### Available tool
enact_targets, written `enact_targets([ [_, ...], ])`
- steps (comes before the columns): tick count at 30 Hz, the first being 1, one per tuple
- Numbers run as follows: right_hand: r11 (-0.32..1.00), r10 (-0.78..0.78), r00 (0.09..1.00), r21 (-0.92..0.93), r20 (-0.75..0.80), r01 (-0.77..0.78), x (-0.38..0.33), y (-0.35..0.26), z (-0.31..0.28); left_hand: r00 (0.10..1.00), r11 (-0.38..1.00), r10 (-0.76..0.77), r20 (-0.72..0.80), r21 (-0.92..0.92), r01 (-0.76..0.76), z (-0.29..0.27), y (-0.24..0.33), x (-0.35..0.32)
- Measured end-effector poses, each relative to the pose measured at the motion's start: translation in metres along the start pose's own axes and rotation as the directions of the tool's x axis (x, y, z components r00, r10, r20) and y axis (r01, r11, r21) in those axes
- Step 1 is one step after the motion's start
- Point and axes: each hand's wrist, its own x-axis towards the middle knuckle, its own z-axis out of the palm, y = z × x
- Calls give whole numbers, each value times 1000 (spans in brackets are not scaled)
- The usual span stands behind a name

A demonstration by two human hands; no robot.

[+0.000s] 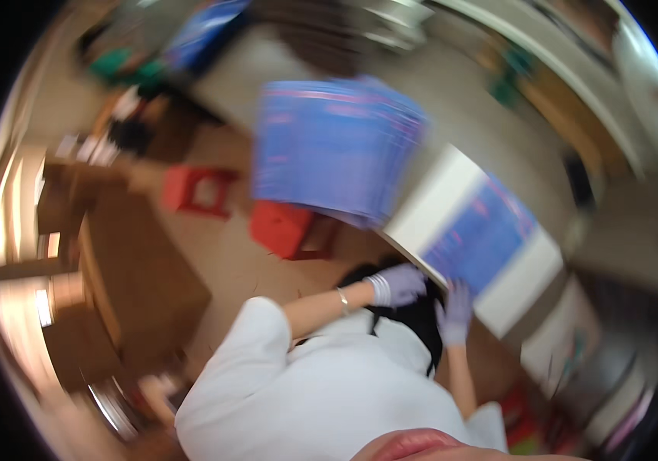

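Our left hand [397,284], in a pale lilac glove, rests at the near-left edge of a white table [440,201]. The picture is smeared by motion, so we cannot tell whether its grip is closed on anything or only pressing against the edge. Our right hand [456,311], gloved the same, reaches up to the near corner of a blue printed sheet [479,240] that lies flat on the table; its fingers look spread on or just beside that corner, but again we cannot tell if they pinch it.

Further out, a larger stack of blue sheets [333,146] shows above and to the left of the table, fanned and heavily blurred. Whether it is lifted, standing or lying on something, we cannot say. Below it on the floor stand two red stools [287,229], and a brown cabinet [125,261] fills the left side.

As we judge it, the main risk is the sheet on the table sliding. Smooth gloves on smooth paper give little purchase, and a push at one corner could skew it or send it off the far edge. The fanned stack looks loose, so a knock could spill sheets onto the stools. The strong blur suggests a fast head turn, which makes misplacing a hand likelier.
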Motion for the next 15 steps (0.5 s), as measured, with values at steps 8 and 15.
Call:
enact_targets([
  [8,992,13,996,-122,89,-2,88,60,-16,145,201,-970,-195,-307,930,36,-65,-187],
  [15,943,11,777,252,629,-218,171,68,-40,-193,-236,-971,138,-635,735,230,17,-262],
])
